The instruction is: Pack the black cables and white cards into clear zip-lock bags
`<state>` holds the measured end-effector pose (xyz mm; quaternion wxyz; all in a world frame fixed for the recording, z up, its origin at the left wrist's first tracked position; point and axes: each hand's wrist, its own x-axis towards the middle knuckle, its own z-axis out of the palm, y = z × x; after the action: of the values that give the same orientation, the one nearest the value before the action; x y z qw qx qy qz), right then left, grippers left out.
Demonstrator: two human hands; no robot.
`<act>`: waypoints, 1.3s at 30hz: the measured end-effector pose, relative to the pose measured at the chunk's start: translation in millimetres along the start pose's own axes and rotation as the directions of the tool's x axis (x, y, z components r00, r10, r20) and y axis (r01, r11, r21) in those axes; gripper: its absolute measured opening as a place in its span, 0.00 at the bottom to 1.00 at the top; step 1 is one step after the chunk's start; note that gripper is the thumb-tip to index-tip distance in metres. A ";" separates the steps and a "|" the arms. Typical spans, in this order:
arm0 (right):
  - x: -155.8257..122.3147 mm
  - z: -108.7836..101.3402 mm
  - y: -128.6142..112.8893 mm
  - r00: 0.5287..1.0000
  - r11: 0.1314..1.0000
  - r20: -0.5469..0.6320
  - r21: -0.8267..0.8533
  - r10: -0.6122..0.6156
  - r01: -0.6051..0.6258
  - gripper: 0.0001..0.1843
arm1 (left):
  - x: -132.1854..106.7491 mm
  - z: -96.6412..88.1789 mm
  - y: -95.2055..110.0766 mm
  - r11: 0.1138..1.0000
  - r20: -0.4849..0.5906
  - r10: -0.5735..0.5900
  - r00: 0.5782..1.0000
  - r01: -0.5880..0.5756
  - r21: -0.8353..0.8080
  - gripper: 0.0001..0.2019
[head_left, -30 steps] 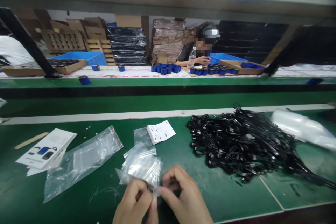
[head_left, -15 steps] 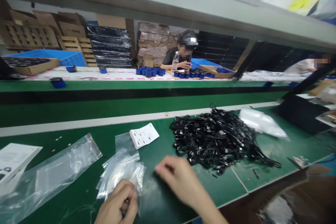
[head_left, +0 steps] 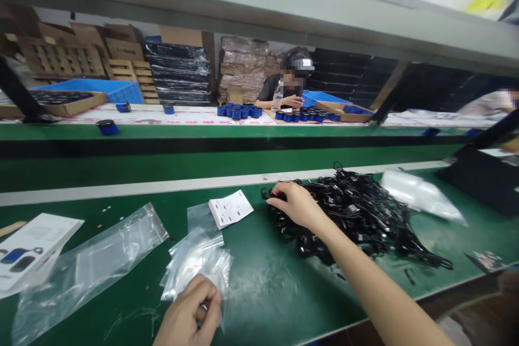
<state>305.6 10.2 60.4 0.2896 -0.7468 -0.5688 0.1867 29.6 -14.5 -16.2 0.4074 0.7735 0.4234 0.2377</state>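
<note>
From the head view, my left hand (head_left: pixel 188 316) sits low at the near edge of the green surface (head_left: pixel 275 286), its fingers (head_left: pixel 211 298) pinched shut on the bottom edge of a small clear bag (head_left: pixel 203 270). The bag lies flat on the surface and spreads away from my fingertips, on top of a few more clear bags (head_left: pixel 197 238) just behind it.

My right hand (head_left: pixel 298 205) is stretched forward and to the right, well apart from the left. Its fingers curl down onto the near left edge of the pile of black cables (head_left: pixel 357 216), touching the strands; whether they have closed around one I cannot tell.

A white card (head_left: pixel 231 208) lies between the bags and the cables. A larger clear bag (head_left: pixel 89 265) and a printed leaflet (head_left: pixel 28 251) lie to the left.
</note>
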 end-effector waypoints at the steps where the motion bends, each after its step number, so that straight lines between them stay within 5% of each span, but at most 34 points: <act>1: -7.9 0.5 -1.7 1.000 0.996 0.016 0.094 0.005 -0.006 0.12 | 0.1 0.5 -1.6 1.000 -0.005 -0.002 1.000 0.001 -0.017 0.17; 7: -73.1 41.5 -27.8 0.970 0.821 0.233 0.539 0.067 -0.186 0.19 | -0.2 -0.7 -2.7 0.993 0.001 -0.043 0.999 0.043 -0.113 0.16; 11: -109.3 68.0 -41.2 0.843 0.631 0.535 0.675 -0.059 -0.383 0.14 | -1.3 -4.9 -0.3 0.995 0.025 -0.024 0.999 0.026 -0.092 0.13; 14: -120.4 72.1 -40.7 0.862 0.795 0.500 0.554 -0.082 -0.245 0.02 | -2.4 -6.1 0.6 0.997 0.021 -0.002 1.000 0.004 -0.074 0.11; 18: -123.6 68.9 -37.7 0.926 0.957 0.372 0.286 -0.071 -0.041 0.07 | -5.8 -4.6 5.4 0.993 -0.043 0.000 0.999 -0.005 -0.118 0.13; 25: -129.9 69.0 -42.7 0.950 0.990 0.302 0.138 -0.074 0.033 0.13 | -17.8 4.7 8.9 0.982 -0.201 0.159 0.967 -0.134 0.134 0.13; 32: -125.9 78.0 -43.6 0.971 0.918 0.233 0.393 -0.058 -0.040 0.09 | -23.8 5.9 4.5 0.959 -0.276 0.226 0.934 -0.164 0.231 0.11; 35: -122.4 87.5 -42.4 0.966 0.808 0.259 0.565 0.018 -0.167 0.03 | -24.1 6.0 5.9 0.966 -0.283 0.200 0.938 -0.140 0.218 0.12; 39: -122.6 95.4 -40.7 0.936 0.493 0.341 0.801 0.093 -0.340 0.09 | -24.0 6.5 5.8 0.974 -0.307 0.162 0.938 -0.102 0.202 0.14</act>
<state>182.7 -78.7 7.7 0.5156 -0.5453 -0.3372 0.5684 24.1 -39.4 -15.5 0.2434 0.7852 0.4510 0.3476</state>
